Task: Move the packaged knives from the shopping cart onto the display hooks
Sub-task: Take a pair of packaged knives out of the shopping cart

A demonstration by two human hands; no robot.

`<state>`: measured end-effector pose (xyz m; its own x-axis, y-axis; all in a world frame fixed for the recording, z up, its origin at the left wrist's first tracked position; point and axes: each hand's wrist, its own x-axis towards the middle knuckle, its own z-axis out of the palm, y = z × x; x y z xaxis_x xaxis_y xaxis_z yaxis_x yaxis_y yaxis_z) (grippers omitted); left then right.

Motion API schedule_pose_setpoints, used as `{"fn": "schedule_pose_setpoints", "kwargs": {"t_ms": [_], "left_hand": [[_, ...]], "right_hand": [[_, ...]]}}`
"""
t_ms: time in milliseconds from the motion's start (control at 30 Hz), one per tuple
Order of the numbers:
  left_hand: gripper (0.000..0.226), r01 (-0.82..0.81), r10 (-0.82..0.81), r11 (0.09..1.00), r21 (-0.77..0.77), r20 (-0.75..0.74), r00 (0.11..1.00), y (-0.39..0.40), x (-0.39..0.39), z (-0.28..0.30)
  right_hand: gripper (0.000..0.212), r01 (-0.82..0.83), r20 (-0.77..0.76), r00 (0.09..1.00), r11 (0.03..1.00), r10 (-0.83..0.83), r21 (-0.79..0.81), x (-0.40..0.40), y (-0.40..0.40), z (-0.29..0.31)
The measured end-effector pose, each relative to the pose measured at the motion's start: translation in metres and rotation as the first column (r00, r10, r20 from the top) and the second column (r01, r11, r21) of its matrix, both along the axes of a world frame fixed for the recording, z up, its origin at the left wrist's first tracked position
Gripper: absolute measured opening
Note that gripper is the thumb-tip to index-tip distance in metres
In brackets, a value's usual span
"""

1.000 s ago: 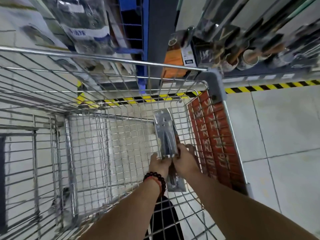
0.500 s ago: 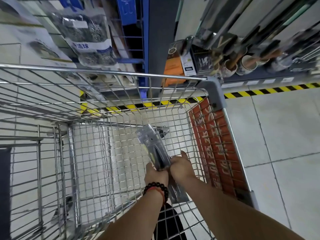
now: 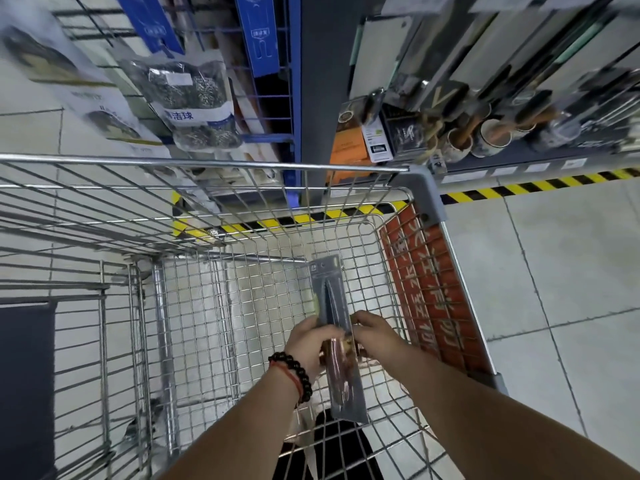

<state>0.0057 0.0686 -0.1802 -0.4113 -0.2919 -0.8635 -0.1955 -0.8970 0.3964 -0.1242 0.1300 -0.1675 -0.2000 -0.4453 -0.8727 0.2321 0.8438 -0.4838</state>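
- Both hands, the left hand (image 3: pixel 308 341) and right hand (image 3: pixel 372 332), pinch one packaged knife (image 3: pixel 334 317) with curled fingers, inside the shopping cart (image 3: pixel 221 164).
- Gripping mid-pack probably keeps its hang-hole end free for the display hooks (image 3: pixel 519 81) above.

The packaged knife (image 3: pixel 334 327) stands again nearly straight along the cart, its hang-hole end pointing away from the person; half a second ago it leaned to the left. The left hand (image 3: pixel 310 341) and right hand (image 3: pixel 372 332) have risen a little, gripping its middle.
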Motion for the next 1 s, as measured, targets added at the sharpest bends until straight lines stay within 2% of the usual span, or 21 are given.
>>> {"fn": "schedule_pose_setpoints", "kwargs": {"t_ms": [67, 167, 233, 333, 400, 467, 500, 567, 600, 633, 700, 733, 767, 800, 900, 1000], "left_hand": [[0.028, 0.008, -0.007, 1.0, 0.002, -0.05, 0.999, -0.002, 0.0, 0.011], [0.04, 0.019, -0.016, 1.0, 0.02, -0.12, 0.993, -0.003, 0.006, 0.027], [0.043, 0.043, -0.039, 0.999, 0.021, -0.164, 0.986, -0.005, 0.013, 0.04], [0.039, 0.048, -0.055, 0.998, -0.046, -0.158, 0.986, -0.015, 0.027, 0.068], [0.06, 0.01, -0.022, 0.993, -0.122, -0.095, 0.995, -0.021, 0.037, 0.094], [0.097, -0.024, 0.014, 0.98, -0.199, -0.054, 0.998, -0.025, 0.044, 0.123], [0.098, -0.04, 0.03, 0.968, -0.246, -0.046, 0.998, -0.027, 0.048, 0.136], [0.065, -0.06, 0.051, 0.934, -0.352, -0.035, 0.998, -0.028, 0.052, 0.167], [0.056, -0.042, 0.032, 0.917, -0.396, -0.031, 0.999, -0.027, 0.053, 0.185], [0.053, -0.017, 0.001, 0.899, -0.439, -0.035, 0.999, -0.025, 0.054, 0.203], [0.027, 0.021, -0.058, 0.851, -0.525, -0.053, 0.997, -0.016, 0.053, 0.25], [0.017, 0.026, -0.077, 0.829, -0.558, -0.069, 0.995, -0.012, 0.052, 0.269], [0.017, 0.027, -0.086, 0.811, -0.585, -0.073, 0.994, -0.007, 0.051, 0.287], [0.027, 0.03, -0.1, 0.793, -0.609, -0.081, 0.992, -0.001, 0.05, 0.304], [0.083, 0.03, -0.16, 0.732, -0.68, -0.129, 0.979, 0.016, 0.034, 0.353], [0.096, -0.002, -0.217, 0.683, -0.731, -0.205, 0.954, 0.033, 0.01, 0.395]], "right_hand": [[0.008, 0.06, 0.027, 0.998, 0.998, -0.059, -0.02, 0.002, 0.006, 0.004], [0.011, 0.176, 0.071, 0.982, 0.984, -0.174, -0.024, 0.005, 0.009, 0.017], [0.015, 0.184, 0.111, 0.978, 0.982, -0.18, -0.035, 0.004, 0.008, 0.03], [0.053, 0.158, 0.065, 0.986, 0.981, -0.152, -0.115, 0.003, 0.008, 0.062], [0.063, 0.152, 0.031, 0.988, 0.977, -0.149, -0.147, 0.008, 0.014, 0.094], [0.051, 0.159, -0.007, 0.987, 0.973, -0.163, -0.17, 0.015, 0.02, 0.13], [0.055, 0.162, -0.042, 0.984, 0.969, -0.172, -0.188, 0.019, 0.022, 0.152], [0.083, 0.204, -0.096, 0.968, 0.949, -0.232, -0.24, 0.026, 0.031, 0.184], [0.084, 0.217, -0.116, 0.959, 0.934, -0.258, -0.285, 0.028, 0.035, 0.203], [0.073, 0.245, -0.119, 0.948, 0.914, -0.296, -0.322, 0.03, 0.042, 0.221], [0.039, 0.291, -0.138, 0.918, 0.867, -0.373, -0.404, 0.035, 0.058, 0.269], [0.028, 0.31, -0.163, 0.896, 0.844, -0.414, -0.438, 0.037, 0.066, 0.293], [0.023, 0.318, -0.177, 0.877, 0.816, -0.447, -0.483, 0.038, 0.075, 0.315], [0.021, 0.342, -0.177, 0.854, 0.785, -0.489, -0.517, 0.038, 0.085, 0.336], [0.019, 0.403, -0.148, 0.787, 0.681, -0.599, -0.612, 0.031, 0.118, 0.382], [0.021, 0.434, -0.111, 0.734, 0.588, -0.671, -0.683, 0.019, 0.149, 0.417]]}}
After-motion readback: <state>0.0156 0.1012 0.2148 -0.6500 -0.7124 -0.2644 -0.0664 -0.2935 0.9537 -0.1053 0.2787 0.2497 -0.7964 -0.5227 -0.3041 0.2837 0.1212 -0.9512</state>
